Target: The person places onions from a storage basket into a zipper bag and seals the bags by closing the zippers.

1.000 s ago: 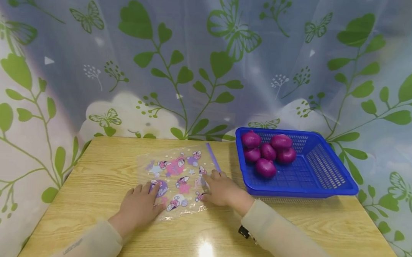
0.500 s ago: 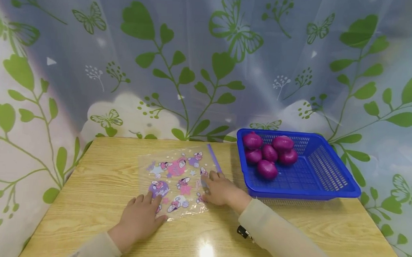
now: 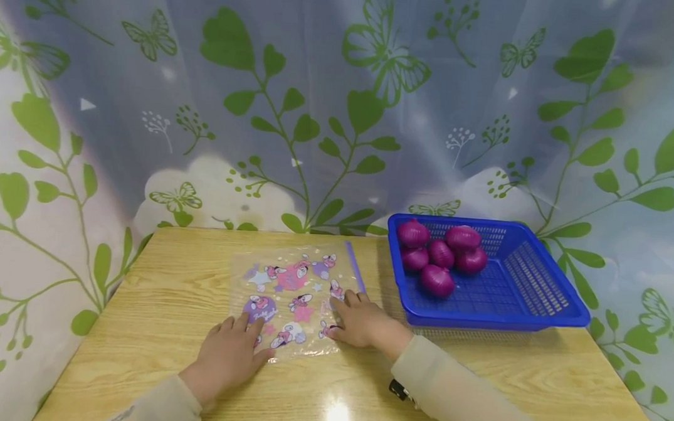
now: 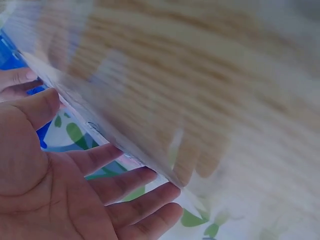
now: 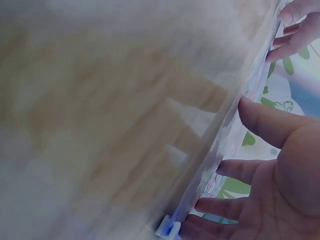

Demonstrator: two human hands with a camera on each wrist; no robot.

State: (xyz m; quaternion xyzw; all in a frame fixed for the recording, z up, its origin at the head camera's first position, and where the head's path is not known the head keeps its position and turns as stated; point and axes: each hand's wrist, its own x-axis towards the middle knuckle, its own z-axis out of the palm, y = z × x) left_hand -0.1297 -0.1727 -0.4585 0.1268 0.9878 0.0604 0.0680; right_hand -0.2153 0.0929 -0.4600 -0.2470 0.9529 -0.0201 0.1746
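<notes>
A clear plastic zip bag [image 3: 283, 290] printed with pink and purple cartoon figures lies flat on the wooden table. Its purple zip strip [image 3: 354, 266] runs along the right side, and a slider [image 5: 169, 228] shows at one end in the right wrist view. My left hand [image 3: 226, 353] rests with fingertips on the bag's lower left corner, fingers spread. On the right part of the bag, close to the zip strip, my right hand [image 3: 363, 321] touches the plastic with extended fingers. Neither hand grips anything.
A blue plastic basket [image 3: 528, 288] stands to the right of the bag. Several purple onions [image 3: 438, 281] are in its left half. Behind the wooden table [image 3: 176, 279] hangs a curtain [image 3: 296, 108] with green leaves and butterflies.
The bag has shifted slightly to the right under the hands. My left hand's fingers have slid a little toward its lower edge. The right hand stays near the zip strip.
</notes>
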